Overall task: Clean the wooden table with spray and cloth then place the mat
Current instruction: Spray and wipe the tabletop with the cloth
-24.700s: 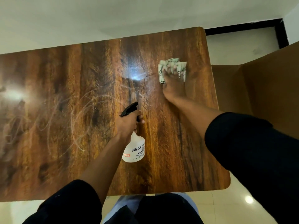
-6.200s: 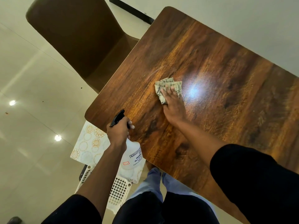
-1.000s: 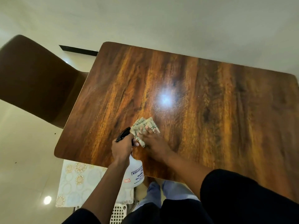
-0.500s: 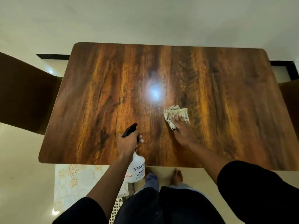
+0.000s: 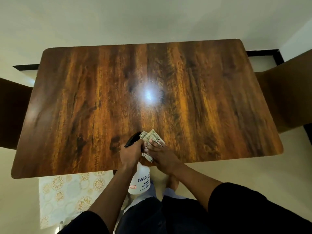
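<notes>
The glossy wooden table (image 5: 194, 102) fills the middle of the view. My right hand (image 5: 161, 155) presses flat on a folded checked cloth (image 5: 152, 136) near the table's near edge. Right beside it, my left hand (image 5: 130, 153) grips the black trigger head of a white spray bottle (image 5: 140, 180), which hangs over the table's edge. A pale mat with gold flower circles (image 5: 67, 196) lies low down at the left, below the table's near edge.
Brown chairs stand at the left end (image 5: 11, 114) and the right end (image 5: 290, 95) of the table. A pale wall runs behind the table, and pale glossy floor lies around it. My legs show below the near edge.
My right hand has drawn the cloth left and toward the near edge, up against my left hand. The view has pulled back, showing the whole table.
</notes>
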`<act>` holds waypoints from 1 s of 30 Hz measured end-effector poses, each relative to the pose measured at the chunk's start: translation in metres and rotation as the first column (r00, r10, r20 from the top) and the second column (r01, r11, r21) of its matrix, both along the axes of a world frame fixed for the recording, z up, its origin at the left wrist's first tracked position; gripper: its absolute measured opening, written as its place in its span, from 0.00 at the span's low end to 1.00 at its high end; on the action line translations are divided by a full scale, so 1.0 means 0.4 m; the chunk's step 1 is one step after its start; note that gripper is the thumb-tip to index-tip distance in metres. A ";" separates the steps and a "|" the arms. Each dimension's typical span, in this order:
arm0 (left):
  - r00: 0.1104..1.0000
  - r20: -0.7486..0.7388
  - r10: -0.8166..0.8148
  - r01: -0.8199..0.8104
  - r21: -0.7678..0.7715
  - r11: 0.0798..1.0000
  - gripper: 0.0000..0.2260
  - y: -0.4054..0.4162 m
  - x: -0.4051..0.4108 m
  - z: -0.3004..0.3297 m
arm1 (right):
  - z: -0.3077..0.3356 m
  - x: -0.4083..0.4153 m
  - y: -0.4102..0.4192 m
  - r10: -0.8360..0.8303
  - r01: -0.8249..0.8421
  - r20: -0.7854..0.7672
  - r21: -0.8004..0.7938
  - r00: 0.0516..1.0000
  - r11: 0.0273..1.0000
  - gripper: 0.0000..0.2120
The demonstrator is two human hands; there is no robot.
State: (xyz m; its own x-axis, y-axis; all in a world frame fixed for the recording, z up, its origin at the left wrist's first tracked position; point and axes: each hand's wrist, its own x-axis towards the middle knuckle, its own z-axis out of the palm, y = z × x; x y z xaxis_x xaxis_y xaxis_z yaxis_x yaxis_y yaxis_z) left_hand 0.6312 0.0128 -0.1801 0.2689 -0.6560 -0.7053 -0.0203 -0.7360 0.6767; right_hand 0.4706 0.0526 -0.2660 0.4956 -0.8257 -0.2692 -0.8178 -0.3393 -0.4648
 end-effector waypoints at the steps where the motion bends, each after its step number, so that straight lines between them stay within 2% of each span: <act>1: 1.000 0.005 -0.008 0.008 -0.010 1.000 0.09 0.006 -0.010 -0.004 | 0.007 -0.021 -0.007 -0.011 0.011 -0.004 0.007 1.000 1.000 0.30; 6: 0.998 0.000 -0.070 0.070 -0.060 0.996 0.04 0.034 -0.066 -0.013 | 0.027 -0.199 -0.015 -0.345 0.346 -0.048 0.019 0.938 0.938 0.34; 10: 0.993 -0.016 -0.121 0.119 -0.071 0.990 0.06 0.059 -0.121 -0.009 | 0.018 -0.356 0.033 -0.637 0.639 -0.051 0.046 0.769 0.768 0.32; 12: 0.991 -0.014 -0.136 0.135 -0.064 0.989 0.05 0.069 -0.147 -0.010 | 0.018 -0.385 0.065 -0.735 0.736 -0.040 0.063 0.677 0.674 0.32; 13: 0.990 -0.018 -0.142 0.141 -0.063 0.988 0.09 0.074 -0.161 -0.016 | 0.021 -0.385 0.079 -0.760 0.761 -0.038 0.064 0.649 0.646 0.32; 15: 0.985 -0.025 -0.173 0.172 -0.040 0.984 0.15 0.082 -0.193 -0.017 | 0.023 -0.368 0.107 -0.768 0.769 -0.040 0.050 0.639 0.637 0.32; 17: 0.976 -0.011 -0.217 0.217 -0.031 0.976 0.08 0.090 -0.225 -0.016 | 0.022 -0.341 0.137 -0.721 0.721 -0.017 0.041 0.693 0.692 0.32; 18: 0.969 0.004 -0.248 0.248 -0.020 0.969 0.06 0.096 -0.245 -0.009 | 0.018 -0.331 0.157 -0.668 0.668 0.014 0.029 0.744 0.744 0.32; 21: 0.952 0.014 -0.306 0.307 -0.011 0.952 0.09 0.114 -0.288 -0.011 | 0.000 -0.312 0.217 -0.379 0.379 0.022 -0.013 0.925 0.925 0.30; 23: 0.945 0.008 -0.327 0.327 -0.011 0.945 0.17 0.124 -0.307 -0.018 | -0.005 -0.319 0.246 -0.249 0.249 0.005 0.012 0.968 0.968 0.30; 24: 0.937 -0.002 -0.350 0.350 -0.023 0.936 0.18 0.129 -0.319 -0.017 | -0.006 -0.332 0.254 -0.219 0.219 -0.001 0.008 0.976 0.976 0.30; 27: 0.916 0.009 -0.401 0.401 -0.045 0.915 0.08 0.139 -0.352 -0.003 | -0.005 -0.388 0.268 -0.192 0.193 -0.050 0.014 0.980 0.981 0.30; 30: 0.889 0.016 -0.458 0.458 -0.068 0.886 0.09 0.144 -0.375 0.008 | -0.001 -0.464 0.309 -0.368 0.369 -0.006 0.014 0.930 0.930 0.31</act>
